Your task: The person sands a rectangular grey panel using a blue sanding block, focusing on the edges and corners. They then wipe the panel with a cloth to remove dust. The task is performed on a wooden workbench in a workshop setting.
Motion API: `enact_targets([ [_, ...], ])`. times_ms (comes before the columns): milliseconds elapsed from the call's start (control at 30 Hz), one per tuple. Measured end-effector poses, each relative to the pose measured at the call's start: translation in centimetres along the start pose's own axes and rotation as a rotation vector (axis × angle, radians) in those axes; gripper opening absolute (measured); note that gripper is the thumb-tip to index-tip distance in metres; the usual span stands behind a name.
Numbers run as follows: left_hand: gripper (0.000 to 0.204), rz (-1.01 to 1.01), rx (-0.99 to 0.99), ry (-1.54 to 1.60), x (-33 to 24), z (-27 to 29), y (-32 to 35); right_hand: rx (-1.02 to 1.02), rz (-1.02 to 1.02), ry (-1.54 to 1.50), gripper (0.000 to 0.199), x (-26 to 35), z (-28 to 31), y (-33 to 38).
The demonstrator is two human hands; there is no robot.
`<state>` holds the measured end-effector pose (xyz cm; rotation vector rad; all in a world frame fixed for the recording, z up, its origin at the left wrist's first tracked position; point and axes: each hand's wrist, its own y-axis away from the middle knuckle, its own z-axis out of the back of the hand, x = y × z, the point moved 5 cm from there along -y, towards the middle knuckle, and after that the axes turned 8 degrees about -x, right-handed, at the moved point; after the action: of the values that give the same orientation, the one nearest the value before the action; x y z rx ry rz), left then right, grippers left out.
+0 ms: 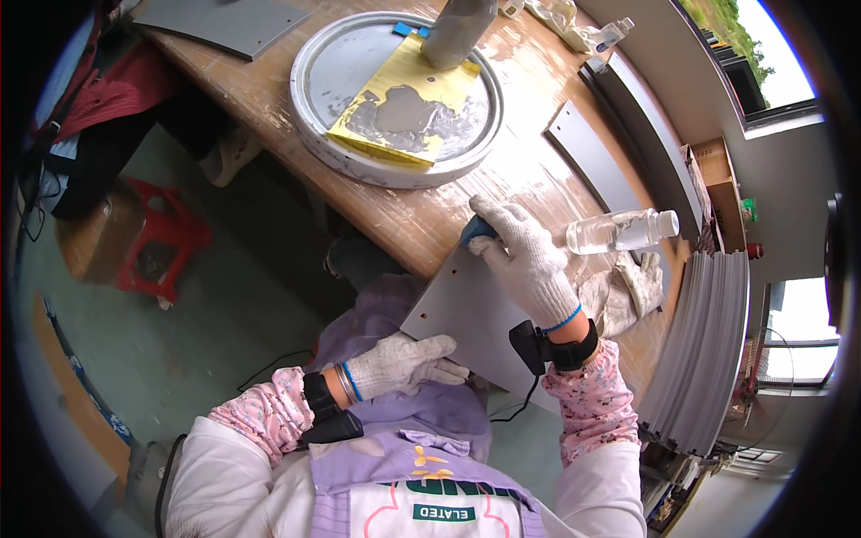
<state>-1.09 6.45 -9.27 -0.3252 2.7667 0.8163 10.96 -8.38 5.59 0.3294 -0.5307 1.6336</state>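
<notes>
The right hand (527, 258) closes its grip on a blue pad (475, 230) at the grey panel (475, 309); the left hand (402, 364) likely steadies the near edge, whether pinching, one cannot tell.

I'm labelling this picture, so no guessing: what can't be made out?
All in the head view:
Blue item: mostly hidden by the right hand, so its shape is unclear.
Grey panel: its underside faces away; the left hand covers part of its near edge.
Grey container: top cut off by the upper edge.
Co-worker in red: cut off by the dark rim at left.
</notes>
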Motion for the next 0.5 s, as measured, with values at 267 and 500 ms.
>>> enact_targets([
  [267, 0.045, 0.061, -0.013, 0.024, -0.4, -0.4, 0.7, -0.026, -0.023, 0.059, 0.042, -0.7, 1.1, 1.4],
  [500, 0.043, 0.073, -0.062, 0.001, -0.7, -0.8, 0.8, -0.028, -0.025, 0.028, 0.041, -0.6, 1.4, 2.4],
])
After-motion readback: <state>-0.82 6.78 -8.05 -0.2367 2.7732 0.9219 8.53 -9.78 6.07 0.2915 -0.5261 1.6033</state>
